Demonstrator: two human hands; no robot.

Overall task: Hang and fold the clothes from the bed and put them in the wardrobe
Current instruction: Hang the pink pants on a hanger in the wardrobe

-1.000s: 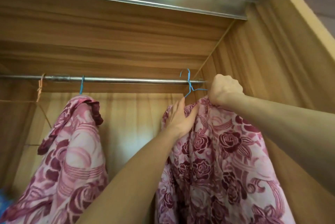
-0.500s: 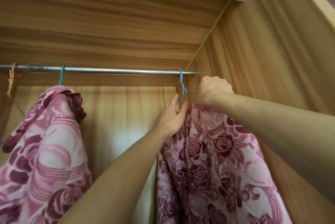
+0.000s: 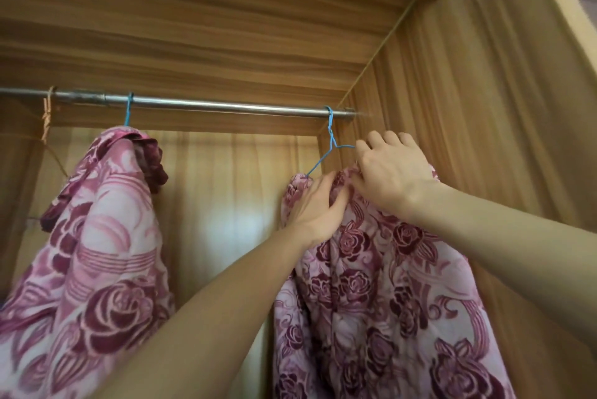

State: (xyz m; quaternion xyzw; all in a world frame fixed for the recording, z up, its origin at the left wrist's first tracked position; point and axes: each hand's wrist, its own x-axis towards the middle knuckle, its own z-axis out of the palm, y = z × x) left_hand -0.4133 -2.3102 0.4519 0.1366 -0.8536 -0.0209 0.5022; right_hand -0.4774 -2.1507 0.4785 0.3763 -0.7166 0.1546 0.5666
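You had both hands (image 3: 392, 177) pinching the soft, floppy rose-print garment (image 3: 371, 285) right under the blue hanger (image 3: 330, 140), fingers bunched in cloth.

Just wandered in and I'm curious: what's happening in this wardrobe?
A person is hanging clothes. A rose-patterned garment on a blue wire hanger is hooked over the metal rail at its right end. The left hand and the right hand are both on its top. A similar garment hangs further left.
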